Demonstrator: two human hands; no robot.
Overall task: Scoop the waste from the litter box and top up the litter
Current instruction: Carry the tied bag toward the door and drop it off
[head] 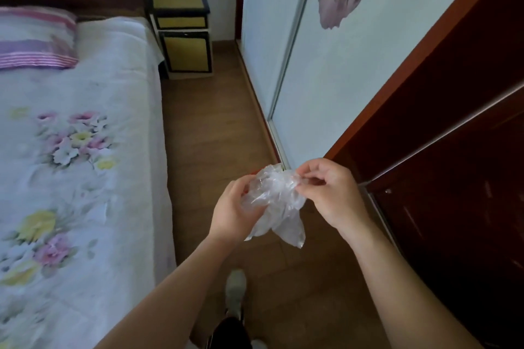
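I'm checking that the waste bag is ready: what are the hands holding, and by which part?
Both hold a crumpled clear plastic bag. The left hand grips its bunched left side; the right hand pinches its upper right edge.

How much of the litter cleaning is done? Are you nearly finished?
Not nearly. Nothing looks done yet: only a bed and wooden floor show, no litter box or scoop. In hand: the left hand grips a clear plastic bag, all crumpled, while the right hand pinches its edge, probably to open it for the waste. Left to do: all the scooping and the topping up.
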